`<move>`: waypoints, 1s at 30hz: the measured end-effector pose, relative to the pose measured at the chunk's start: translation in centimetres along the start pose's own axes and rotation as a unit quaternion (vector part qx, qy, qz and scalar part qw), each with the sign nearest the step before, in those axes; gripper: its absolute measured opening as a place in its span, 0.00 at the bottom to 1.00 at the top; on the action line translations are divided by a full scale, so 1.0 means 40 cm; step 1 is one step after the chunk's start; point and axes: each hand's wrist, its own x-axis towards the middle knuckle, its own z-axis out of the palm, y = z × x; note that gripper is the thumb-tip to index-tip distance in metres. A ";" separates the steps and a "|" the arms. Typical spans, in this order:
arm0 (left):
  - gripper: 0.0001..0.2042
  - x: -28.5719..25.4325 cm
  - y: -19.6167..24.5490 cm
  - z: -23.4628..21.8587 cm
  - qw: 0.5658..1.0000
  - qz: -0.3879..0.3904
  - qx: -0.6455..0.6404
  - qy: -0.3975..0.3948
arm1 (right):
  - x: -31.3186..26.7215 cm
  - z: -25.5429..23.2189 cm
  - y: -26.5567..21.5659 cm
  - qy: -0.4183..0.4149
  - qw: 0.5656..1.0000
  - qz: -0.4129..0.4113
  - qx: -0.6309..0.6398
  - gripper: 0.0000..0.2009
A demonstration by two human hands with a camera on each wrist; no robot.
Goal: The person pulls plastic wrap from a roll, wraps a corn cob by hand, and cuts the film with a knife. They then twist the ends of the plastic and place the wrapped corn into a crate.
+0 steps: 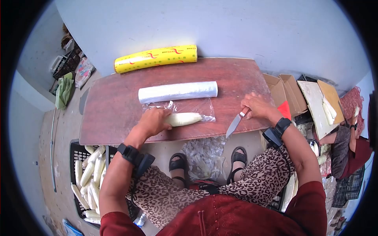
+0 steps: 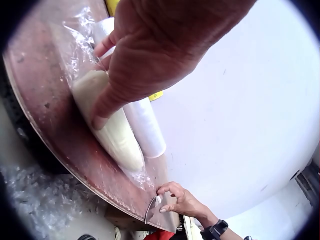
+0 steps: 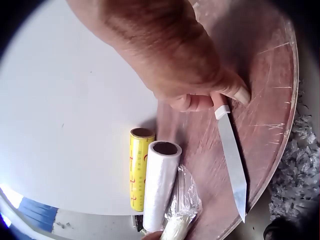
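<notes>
A pale husked corn cob (image 1: 184, 119) lies on clear film on the red-brown table, film bunched at its right end. My left hand (image 1: 154, 120) grips its left end; in the left wrist view, the thumb of the hand (image 2: 150, 55) lies on the near side of the cob (image 2: 117, 135), fingers on the far side. At the table's right, my right hand (image 1: 258, 106) holds a knife (image 1: 236, 122) by its handle, the blade pointing toward the near edge. In the right wrist view, the knife (image 3: 232, 160) lies low over the tabletop beneath the hand (image 3: 175, 60).
Behind the cob lies a white film roll (image 1: 178, 92), and a yellow printed roll (image 1: 155, 58) rests by the wall. A black crate (image 1: 75, 157) of cobs stands at left below the table (image 1: 106, 98). Cardboard boxes (image 1: 289, 92) and another person (image 1: 348, 149) are at right.
</notes>
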 end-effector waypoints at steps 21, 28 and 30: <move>0.27 -0.050 0.019 0.015 0.996 -0.053 0.063 0.027 | 0.020 -0.083 -0.176 0.170 0.970 -0.065 0.160 0.06; 0.33 -0.072 0.018 0.005 0.991 -0.129 -0.034 -0.017 | 0.204 -0.025 -0.317 0.177 0.951 -0.203 0.149 0.07; 0.36 -0.077 0.009 0.007 0.990 -0.128 -0.038 -0.042 | 0.241 -0.008 -0.345 0.163 0.949 -0.228 0.144 0.07</move>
